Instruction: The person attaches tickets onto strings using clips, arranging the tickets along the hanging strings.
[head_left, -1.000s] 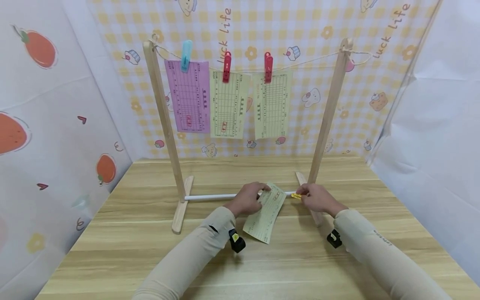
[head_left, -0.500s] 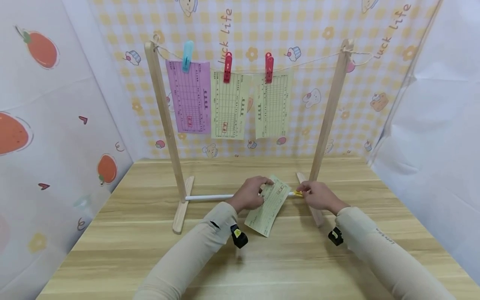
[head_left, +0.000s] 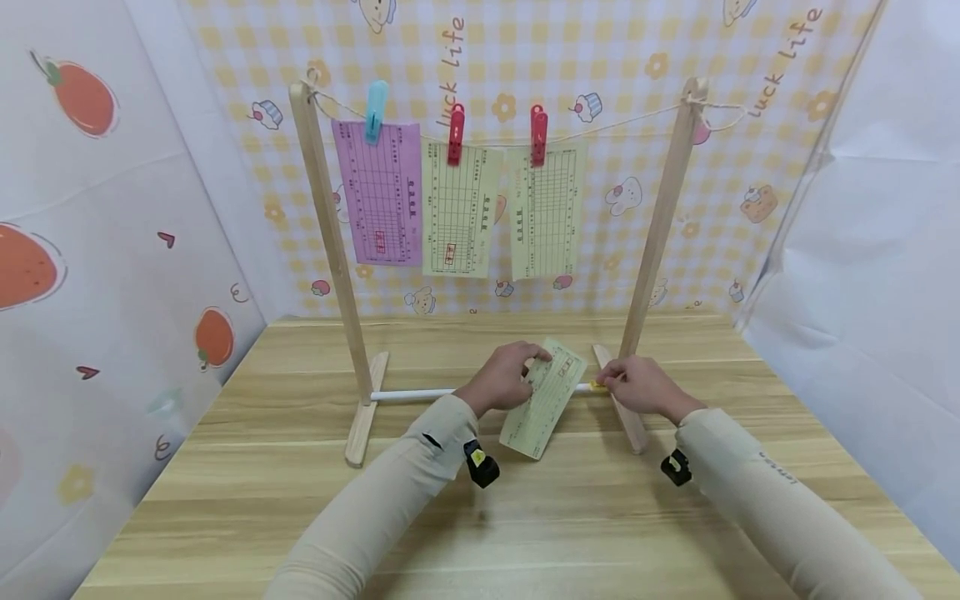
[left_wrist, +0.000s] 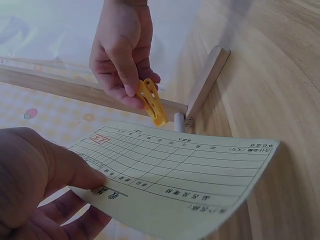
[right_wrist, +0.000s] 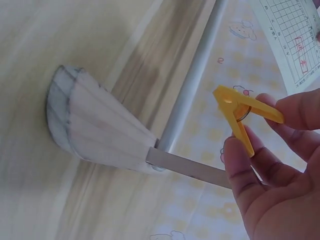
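My left hand (head_left: 501, 379) pinches a pale green receipt slip (head_left: 545, 398) by its side, thumb on the printed face, as the left wrist view (left_wrist: 175, 170) shows. The slip is tilted in front of the white crossbar. To its right, my right hand (head_left: 643, 387) holds a yellow clothespin (right_wrist: 240, 110) by its two handles between thumb and fingers; its tip points toward the slip. Above, a string carries a purple slip (head_left: 378, 196) under a blue clothespin (head_left: 375, 112), and two pale green slips (head_left: 457, 212) under red clothespins (head_left: 456, 135).
Two wooden posts (head_left: 330, 250) on flat feet (head_left: 360, 433) hold the string at their tops. Low between them runs a white crossbar (head_left: 416, 394). Behind the wooden tabletop (head_left: 225, 500) hangs a yellow checked cloth (head_left: 637, 50), with white cloth (head_left: 862, 250) at the sides.
My left hand has lifted the slip slightly up and to the right, away from me. The right hand has moved a little away from me with the clothespin, now mostly hidden in the head view.
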